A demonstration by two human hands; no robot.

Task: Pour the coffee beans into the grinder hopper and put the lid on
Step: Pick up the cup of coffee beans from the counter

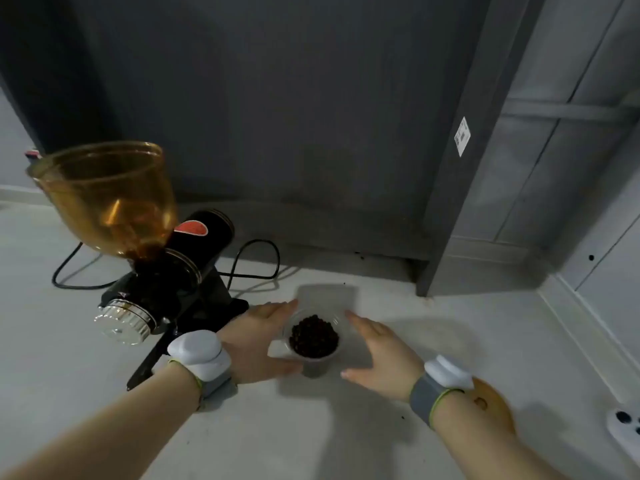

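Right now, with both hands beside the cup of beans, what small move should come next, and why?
Probably close both hands on the cup and lift it. The left hand and right hand are open on either side of it, the beans are still inside, and the grinder's hopper stands open without its lid.

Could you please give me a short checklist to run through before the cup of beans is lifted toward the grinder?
1. Hopper open on top, no lid on it: ok.
2. Cup upright, holding coffee beans: ok.
3. Left hand against the cup: ok.
4. Right hand gripping the cup: not ok, open beside it.
5. Amber lid within reach, behind the right wrist: ok.
6. Grinder switched off: cannot tell.
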